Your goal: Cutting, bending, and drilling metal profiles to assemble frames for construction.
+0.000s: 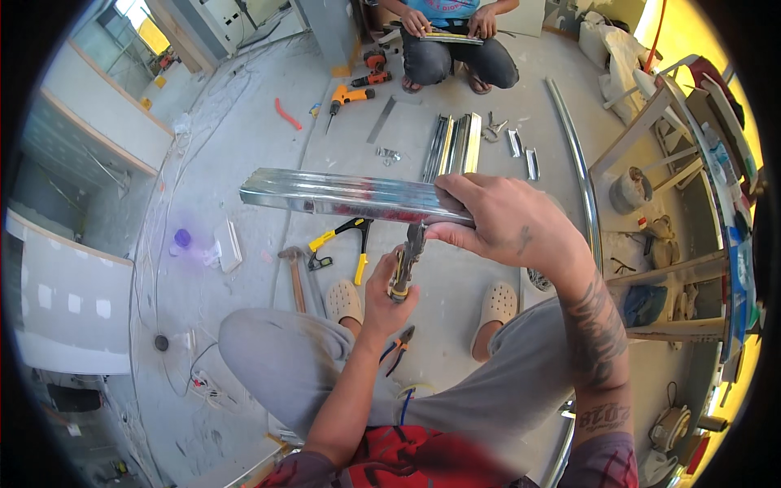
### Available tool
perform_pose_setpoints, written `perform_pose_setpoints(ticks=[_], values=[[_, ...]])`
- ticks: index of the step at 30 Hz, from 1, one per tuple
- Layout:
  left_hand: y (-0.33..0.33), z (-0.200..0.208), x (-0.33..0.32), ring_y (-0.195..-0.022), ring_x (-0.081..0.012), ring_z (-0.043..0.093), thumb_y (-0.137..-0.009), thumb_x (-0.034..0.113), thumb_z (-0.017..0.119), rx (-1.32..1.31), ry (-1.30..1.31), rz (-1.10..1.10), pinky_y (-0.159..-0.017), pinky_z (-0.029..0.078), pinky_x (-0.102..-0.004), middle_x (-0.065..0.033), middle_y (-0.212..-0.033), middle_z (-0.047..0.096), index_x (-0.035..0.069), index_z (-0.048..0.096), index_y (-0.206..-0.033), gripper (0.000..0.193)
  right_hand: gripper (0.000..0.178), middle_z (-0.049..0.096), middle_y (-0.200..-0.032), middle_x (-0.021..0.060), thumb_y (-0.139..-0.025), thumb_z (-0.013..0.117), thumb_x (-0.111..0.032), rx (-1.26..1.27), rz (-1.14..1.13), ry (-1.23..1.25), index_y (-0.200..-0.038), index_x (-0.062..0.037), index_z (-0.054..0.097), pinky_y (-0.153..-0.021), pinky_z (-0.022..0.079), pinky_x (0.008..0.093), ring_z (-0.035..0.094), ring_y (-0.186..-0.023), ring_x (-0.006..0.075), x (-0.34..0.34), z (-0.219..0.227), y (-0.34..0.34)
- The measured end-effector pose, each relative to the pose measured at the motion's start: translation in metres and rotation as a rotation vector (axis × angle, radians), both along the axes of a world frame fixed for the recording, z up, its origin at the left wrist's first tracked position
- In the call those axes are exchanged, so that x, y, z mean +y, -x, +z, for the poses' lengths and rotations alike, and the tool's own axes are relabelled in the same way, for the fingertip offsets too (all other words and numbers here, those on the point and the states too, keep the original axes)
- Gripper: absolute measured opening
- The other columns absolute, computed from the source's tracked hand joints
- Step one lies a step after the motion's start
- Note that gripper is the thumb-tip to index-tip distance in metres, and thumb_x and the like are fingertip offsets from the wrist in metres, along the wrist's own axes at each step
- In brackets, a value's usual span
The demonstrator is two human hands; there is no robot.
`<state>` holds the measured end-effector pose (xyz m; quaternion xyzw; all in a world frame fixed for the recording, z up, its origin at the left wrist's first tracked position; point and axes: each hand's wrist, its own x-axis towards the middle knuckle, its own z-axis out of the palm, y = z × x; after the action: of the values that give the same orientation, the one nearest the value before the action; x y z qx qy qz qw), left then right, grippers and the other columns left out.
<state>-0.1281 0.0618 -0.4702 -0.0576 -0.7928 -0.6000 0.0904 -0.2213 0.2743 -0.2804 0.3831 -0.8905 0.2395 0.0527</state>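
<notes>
My right hand (pixel 504 220) is closed over the right end of a shiny metal channel (pixel 350 193), thumb below and fingers on top. The channel lies roughly level in front of me, its free end pointing left. Below it, my left hand (pixel 387 301) is wrapped round the handles of what look like locking pliers (pixel 407 264). Their jaws reach the channel's near edge beside my right thumb; whether they grip it I cannot tell. On the floor under the channel lie a yellow and black hacksaw (pixel 362 244) and a hammer (pixel 294 276).
Across from me a person (pixel 455 49) squats, holding a metal piece. Between us lie cut channels (pixel 452 146), an orange drill (pixel 351 98) and a clamp (pixel 494 126). A long metal stud (pixel 579 163) runs along my right, before a wooden rack (pixel 667 268). Orange-handled pliers (pixel 399 348) lie between my feet.
</notes>
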Motion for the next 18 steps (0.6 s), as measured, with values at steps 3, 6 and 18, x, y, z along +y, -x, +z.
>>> perform_pose_setpoints(ticks=[3, 6, 18], values=[[0.0016, -0.0017, 0.0002, -0.114, -0.0354, 0.061, -0.075, 0.004, 0.067, 0.002, -0.031, 0.016, -0.099, 0.047, -0.0403, -0.0196, -0.123, 0.062, -0.001, 0.055, -0.133, 0.059, 0.055, 0.066, -0.079, 0.0185, -0.094, 0.061, -0.054, 0.022, -0.011, -0.009, -0.107, -0.0009, 0.059, -0.066, 0.053, 0.0466, 0.068, -0.074, 0.0396, -0.0008, 0.0013, -0.0013], [0.003, -0.0029, 0.0002, -0.113, -0.0352, 0.061, -0.075, 0.004, 0.067, 0.048, -0.02, -0.002, -0.098, 0.047, -0.0396, -0.0193, -0.122, 0.062, -0.001, 0.055, -0.133, 0.059, 0.055, 0.066, -0.08, 0.0182, -0.094, 0.06, -0.054, 0.027, -0.017, -0.037, -0.106, -0.0005, 0.059, -0.066, 0.054, 0.0462, 0.068, -0.074, 0.0392, -0.0002, 0.0016, -0.0012], [0.0035, -0.0003, 0.0005, -0.104, -0.0326, 0.064, -0.074, 0.004, 0.065, 0.054, -0.006, 0.004, -0.092, 0.049, -0.038, -0.0179, -0.115, 0.062, 0.0, 0.055, -0.133, 0.06, 0.054, 0.066, -0.079, 0.0191, -0.094, 0.061, -0.053, 0.0, -0.006, -0.014, -0.103, -0.0002, 0.059, -0.067, 0.053, 0.0468, 0.068, -0.075, 0.0404, 0.0003, 0.0019, -0.0005]])
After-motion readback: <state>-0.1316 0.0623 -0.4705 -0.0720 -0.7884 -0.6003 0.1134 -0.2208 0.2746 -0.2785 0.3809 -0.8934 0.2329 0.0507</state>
